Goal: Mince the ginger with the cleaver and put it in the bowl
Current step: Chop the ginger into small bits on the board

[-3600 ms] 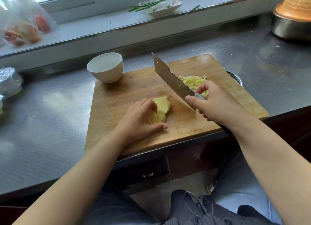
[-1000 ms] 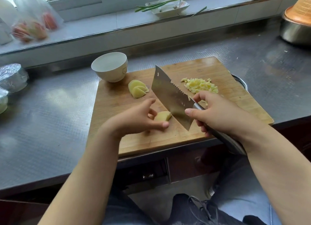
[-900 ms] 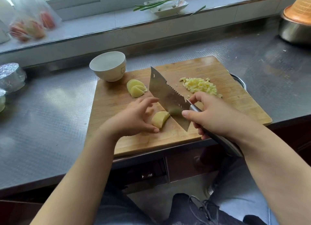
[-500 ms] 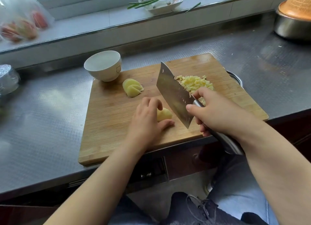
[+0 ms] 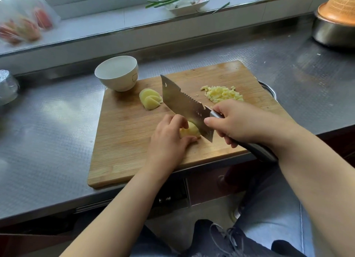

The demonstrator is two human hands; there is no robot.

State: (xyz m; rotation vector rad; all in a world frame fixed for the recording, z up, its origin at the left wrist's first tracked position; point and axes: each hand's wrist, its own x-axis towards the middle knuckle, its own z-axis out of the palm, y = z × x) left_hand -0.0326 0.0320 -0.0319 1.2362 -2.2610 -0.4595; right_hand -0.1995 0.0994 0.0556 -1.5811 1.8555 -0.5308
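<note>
The step in hand is cutting down a small stack of ginger slices (image 5: 189, 130) near the middle of the cutting board (image 5: 124, 141). The left hand (image 5: 169, 139) curls over the stack, fingers bent and thumb tucked against its near side, pinning it to the wood. The right hand (image 5: 242, 122) is wrapped round the handle of the cleaver (image 5: 184, 104), forefinger laid along the blade's side. The blade runs from the lower centre up toward the upper left, its flat right beside the left knuckles and its edge at the stack.

To do this well, I would keep the left fingertips curled back so the knuckles guide the blade, and creep that hand backward in small steps after each cut. The heel of the blade looks like the part at work, so short, low strokes should give more control. The main risk is the thumb, which lies close to the edge.

A second fan of slices (image 5: 150, 100) waits at upper centre of the board, and a pile of minced ginger (image 5: 222, 93) lies at its upper right. The white bowl (image 5: 117, 73) stands at the board's upper left corner with no ginger visible inside, so much remains to do.
</note>
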